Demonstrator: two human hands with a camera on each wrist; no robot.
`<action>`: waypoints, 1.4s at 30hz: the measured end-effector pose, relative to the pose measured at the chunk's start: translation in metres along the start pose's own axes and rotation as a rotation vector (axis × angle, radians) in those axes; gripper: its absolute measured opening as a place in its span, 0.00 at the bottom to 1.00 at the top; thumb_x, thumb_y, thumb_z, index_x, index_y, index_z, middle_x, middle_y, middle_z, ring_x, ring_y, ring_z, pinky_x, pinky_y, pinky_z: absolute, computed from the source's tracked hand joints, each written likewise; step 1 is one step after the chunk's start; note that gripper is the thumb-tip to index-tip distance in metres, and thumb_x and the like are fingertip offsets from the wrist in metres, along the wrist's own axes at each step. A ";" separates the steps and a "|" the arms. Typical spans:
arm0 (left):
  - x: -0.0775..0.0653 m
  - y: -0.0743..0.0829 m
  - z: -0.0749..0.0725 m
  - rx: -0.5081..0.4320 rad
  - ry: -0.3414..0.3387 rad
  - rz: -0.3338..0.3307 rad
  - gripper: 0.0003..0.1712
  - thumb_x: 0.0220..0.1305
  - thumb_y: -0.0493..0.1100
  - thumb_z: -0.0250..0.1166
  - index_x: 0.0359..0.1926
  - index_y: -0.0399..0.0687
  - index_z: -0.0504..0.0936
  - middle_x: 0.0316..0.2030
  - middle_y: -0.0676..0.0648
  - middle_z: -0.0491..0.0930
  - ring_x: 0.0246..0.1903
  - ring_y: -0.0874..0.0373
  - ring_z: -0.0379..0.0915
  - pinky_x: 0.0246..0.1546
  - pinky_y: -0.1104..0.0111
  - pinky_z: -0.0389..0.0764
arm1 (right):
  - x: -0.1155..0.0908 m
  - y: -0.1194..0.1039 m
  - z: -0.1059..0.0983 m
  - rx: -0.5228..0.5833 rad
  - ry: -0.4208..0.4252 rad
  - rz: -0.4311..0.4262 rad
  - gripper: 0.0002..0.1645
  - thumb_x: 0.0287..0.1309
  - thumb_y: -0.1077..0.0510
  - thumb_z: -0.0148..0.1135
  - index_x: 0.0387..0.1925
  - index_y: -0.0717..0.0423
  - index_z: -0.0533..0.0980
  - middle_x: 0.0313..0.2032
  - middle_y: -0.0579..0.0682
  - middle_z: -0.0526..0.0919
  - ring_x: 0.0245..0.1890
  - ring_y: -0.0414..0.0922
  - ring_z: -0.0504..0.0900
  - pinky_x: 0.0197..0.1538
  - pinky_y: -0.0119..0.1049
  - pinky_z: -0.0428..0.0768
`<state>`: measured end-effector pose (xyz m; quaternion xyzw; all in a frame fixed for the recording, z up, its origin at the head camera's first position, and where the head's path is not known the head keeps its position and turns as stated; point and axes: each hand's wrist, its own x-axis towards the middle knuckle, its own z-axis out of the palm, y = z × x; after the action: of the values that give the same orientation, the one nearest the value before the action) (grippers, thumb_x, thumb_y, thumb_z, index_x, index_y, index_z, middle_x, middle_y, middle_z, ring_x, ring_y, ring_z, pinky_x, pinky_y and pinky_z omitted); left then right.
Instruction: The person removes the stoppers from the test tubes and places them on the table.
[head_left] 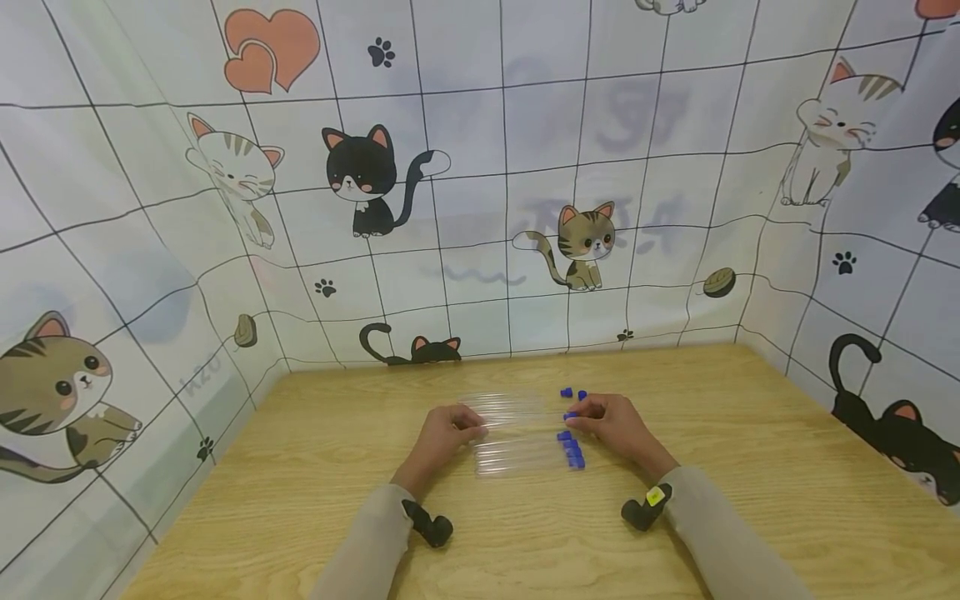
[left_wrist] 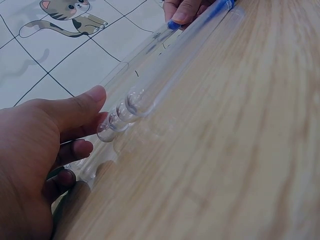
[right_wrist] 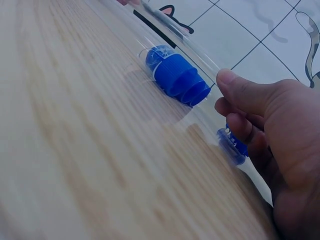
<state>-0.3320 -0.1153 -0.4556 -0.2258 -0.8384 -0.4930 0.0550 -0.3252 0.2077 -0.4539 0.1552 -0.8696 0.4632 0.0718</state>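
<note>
Clear round-bottomed test tubes lie side by side on the table in a near group (head_left: 513,458) and a far group (head_left: 510,408). My left hand (head_left: 447,429) pinches one tube (left_wrist: 142,55) near its rounded end, thumb on top, at the left side. At that tube's other end, my right hand (head_left: 611,421) pinches a small blue cap (head_left: 570,417) between thumb and fingertips. In the right wrist view, my right thumb and fingers mostly hide this cap. Several blue caps (right_wrist: 177,77) sit in a row at the right ends of the near tubes, below the held tube.
Two more blue caps, one of them a cap (head_left: 566,392) left of the other, lie beyond my right hand. A wooden table (head_left: 540,542) bears everything. Cat-printed cloth (head_left: 480,167) stands behind it and along both sides. Each wrist wears a small black camera (head_left: 435,529).
</note>
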 end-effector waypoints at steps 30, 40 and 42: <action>-0.001 0.004 0.000 -0.016 -0.012 -0.017 0.03 0.56 0.42 0.71 0.32 0.49 0.86 0.28 0.55 0.82 0.30 0.60 0.76 0.30 0.67 0.76 | 0.001 0.002 0.002 -0.002 0.008 0.014 0.10 0.51 0.47 0.71 0.32 0.46 0.83 0.30 0.44 0.81 0.29 0.45 0.73 0.30 0.35 0.71; 0.000 0.000 0.001 -0.032 0.000 -0.050 0.04 0.54 0.43 0.72 0.32 0.50 0.86 0.28 0.55 0.82 0.30 0.60 0.76 0.30 0.67 0.75 | 0.001 0.003 0.002 0.001 0.009 -0.005 0.10 0.52 0.47 0.71 0.34 0.46 0.83 0.30 0.44 0.82 0.30 0.45 0.77 0.31 0.35 0.75; 0.000 -0.001 0.002 -0.035 0.001 -0.051 0.04 0.54 0.42 0.72 0.32 0.49 0.86 0.28 0.54 0.82 0.30 0.59 0.76 0.31 0.67 0.75 | 0.000 0.003 0.002 0.001 0.011 -0.010 0.09 0.52 0.47 0.71 0.34 0.45 0.83 0.30 0.44 0.82 0.30 0.45 0.77 0.31 0.35 0.75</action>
<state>-0.3323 -0.1142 -0.4568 -0.2048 -0.8351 -0.5090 0.0389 -0.3267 0.2081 -0.4573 0.1569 -0.8682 0.4642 0.0787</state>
